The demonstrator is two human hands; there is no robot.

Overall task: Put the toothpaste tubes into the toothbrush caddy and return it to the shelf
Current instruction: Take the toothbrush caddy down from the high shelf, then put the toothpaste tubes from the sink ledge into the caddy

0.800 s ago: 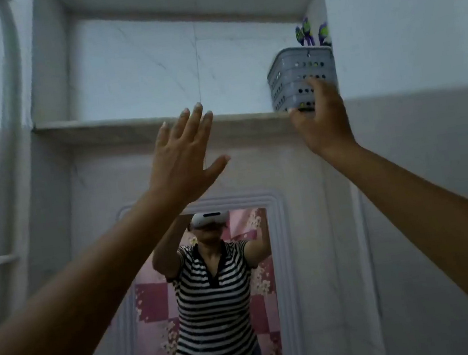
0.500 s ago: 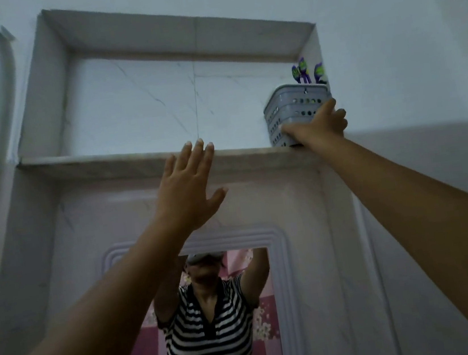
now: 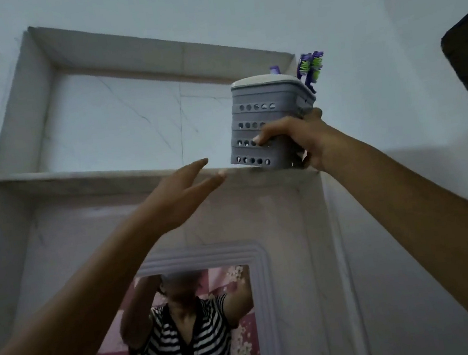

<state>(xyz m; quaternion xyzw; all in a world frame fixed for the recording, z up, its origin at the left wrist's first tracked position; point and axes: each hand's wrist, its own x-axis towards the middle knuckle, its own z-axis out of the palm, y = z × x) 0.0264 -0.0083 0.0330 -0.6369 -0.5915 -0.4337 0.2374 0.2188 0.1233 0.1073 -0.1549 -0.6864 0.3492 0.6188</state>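
Head view: right hand [image 3: 305,141] wrapped around grey perforated caddy [image 3: 266,119], tilted, at right end of shelf [image 3: 93,178]; purple-green toothbrushes [image 3: 311,69] stick out top right; left hand [image 3: 183,194] open, fingers spread, empty, near shelf edge

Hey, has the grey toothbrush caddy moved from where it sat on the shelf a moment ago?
Yes. The caddy, gripped by the right hand, has tilted and come forward over the shelf edge, out of the corner.

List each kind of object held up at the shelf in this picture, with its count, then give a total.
Grey caddy: 1
Toothbrushes with purple and green heads: 2
Purple-capped item, likely a tube: 1
Total: 4
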